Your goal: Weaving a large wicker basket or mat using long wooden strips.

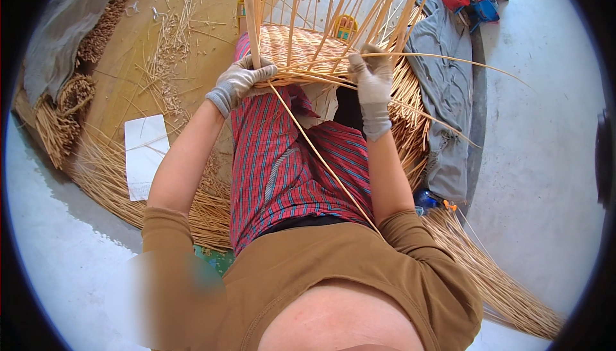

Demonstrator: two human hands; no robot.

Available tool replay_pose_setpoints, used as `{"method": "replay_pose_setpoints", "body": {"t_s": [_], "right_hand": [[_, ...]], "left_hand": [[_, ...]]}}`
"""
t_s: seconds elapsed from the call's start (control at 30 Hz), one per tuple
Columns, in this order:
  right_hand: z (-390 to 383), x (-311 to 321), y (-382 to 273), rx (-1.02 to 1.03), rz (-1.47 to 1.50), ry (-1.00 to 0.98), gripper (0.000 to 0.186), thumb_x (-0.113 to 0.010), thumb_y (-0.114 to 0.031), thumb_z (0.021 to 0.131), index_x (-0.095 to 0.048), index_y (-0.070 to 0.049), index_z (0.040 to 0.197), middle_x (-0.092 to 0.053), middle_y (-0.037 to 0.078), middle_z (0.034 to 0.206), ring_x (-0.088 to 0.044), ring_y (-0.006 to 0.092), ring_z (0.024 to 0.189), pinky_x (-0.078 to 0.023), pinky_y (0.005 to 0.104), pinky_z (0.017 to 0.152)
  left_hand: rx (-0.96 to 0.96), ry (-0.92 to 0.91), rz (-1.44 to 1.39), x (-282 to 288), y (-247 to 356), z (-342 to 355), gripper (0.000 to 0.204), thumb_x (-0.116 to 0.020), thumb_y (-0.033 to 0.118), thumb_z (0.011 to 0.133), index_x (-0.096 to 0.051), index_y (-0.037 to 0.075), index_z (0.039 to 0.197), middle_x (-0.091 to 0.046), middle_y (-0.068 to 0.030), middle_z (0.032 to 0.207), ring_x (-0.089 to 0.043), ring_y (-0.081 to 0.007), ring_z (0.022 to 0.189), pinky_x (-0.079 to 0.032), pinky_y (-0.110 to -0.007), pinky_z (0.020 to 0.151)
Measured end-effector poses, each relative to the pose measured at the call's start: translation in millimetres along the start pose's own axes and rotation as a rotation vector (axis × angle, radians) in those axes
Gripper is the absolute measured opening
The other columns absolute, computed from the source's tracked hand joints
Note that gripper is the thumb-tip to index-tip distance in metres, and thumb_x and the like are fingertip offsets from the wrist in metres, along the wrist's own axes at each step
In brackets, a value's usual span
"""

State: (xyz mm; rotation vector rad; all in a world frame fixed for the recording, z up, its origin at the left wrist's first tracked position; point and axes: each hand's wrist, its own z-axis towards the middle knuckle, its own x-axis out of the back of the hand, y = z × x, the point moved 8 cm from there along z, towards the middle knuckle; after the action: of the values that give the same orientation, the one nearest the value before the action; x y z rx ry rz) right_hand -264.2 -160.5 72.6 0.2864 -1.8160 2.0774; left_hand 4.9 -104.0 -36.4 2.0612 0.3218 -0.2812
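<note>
Nearest, I see one brown shirt, its hem hiding the waist of one pair of red striped trousers. Past the lap is one woven basket; the gloved left hand has a firm grip on its near left edge. The gloved right hand is at the near right edge; its fingertips blur, so I cannot tell whether its grip pinches the thin strand crossing it. The uprights overlap beyond my counting, their tips cut off above.
</note>
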Motion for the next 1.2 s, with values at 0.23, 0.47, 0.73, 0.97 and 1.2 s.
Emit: {"method": "replay_pose_setpoints", "body": {"t_s": [0.23, 0.47, 0.73, 0.97, 1.2], "right_hand": [[32, -40, -95, 0.312, 0.311, -0.188, 0.05, -0.07, -0.006, 0.091, -0.048, -0.012, 0.136, -0.068, 0.016, 0.115, -0.067, 0.0274, 0.108, -0.057, 0.0374, 0.086], [12, -103, -176, 1.012, -0.88, 0.095, 0.035, -0.058, -0.024, 0.1, -0.059, -0.008, 0.132, -0.068, 0.01, 0.1, -0.064, 0.0193, 0.1, -0.052, 0.0349, 0.087], [-15, -12, -3, 0.391, -0.969, -0.249, 0.046, -0.079, -0.022, 0.083, -0.067, -0.015, 0.127, -0.073, 0.006, 0.108, -0.069, 0.0251, 0.092, -0.052, 0.0368, 0.093], [-6, -58, -50, 0.468, -0.523, -0.069, 0.05, -0.072, -0.023, 0.09, -0.061, -0.014, 0.138, -0.069, 0.011, 0.101, -0.066, 0.0259, 0.091, -0.052, 0.0393, 0.086], [-20, -1, -97, 0.779, -0.276, 0.109, 0.032, -0.079, -0.015, 0.084, -0.077, -0.02, 0.116, -0.066, 0.007, 0.096, -0.059, 0.0223, 0.092, -0.049, 0.0378, 0.085]], "left_hand": [[0.007, 0.06, 0.076, 3, 1, -1, 0.026, -0.082, 0.028, 0.086, -0.068, 0.015, 0.103, -0.067, 0.0037, 0.094, -0.065, -0.0106, 0.087, -0.063, -0.034, 0.074], [-0.001, 0.133, 0.139, 4, -1, 7, 0.025, -0.082, 0.031, 0.087, -0.068, 0.017, 0.103, -0.068, 0.0038, 0.094, -0.065, -0.011, 0.084, -0.061, -0.034, 0.072], [-0.083, 0.169, 0.095, -5, 4, 9, 0.023, -0.086, 0.024, 0.082, -0.072, 0.012, 0.097, -0.071, 0.001, 0.091, -0.066, -0.0118, 0.082, -0.06, -0.033, 0.069], [-0.09, 0.163, 0.113, -8, 3, 2, 0.024, -0.085, 0.026, 0.084, -0.072, 0.01, 0.096, -0.07, 0.0001, 0.088, -0.066, -0.0121, 0.081, -0.059, -0.032, 0.068], [-0.17, 0.174, 0.185, 1, 5, 5, 0.024, -0.084, 0.027, 0.084, -0.072, 0.01, 0.096, -0.07, 0.0005, 0.085, -0.064, -0.0105, 0.077, -0.057, -0.03, 0.067]]}}
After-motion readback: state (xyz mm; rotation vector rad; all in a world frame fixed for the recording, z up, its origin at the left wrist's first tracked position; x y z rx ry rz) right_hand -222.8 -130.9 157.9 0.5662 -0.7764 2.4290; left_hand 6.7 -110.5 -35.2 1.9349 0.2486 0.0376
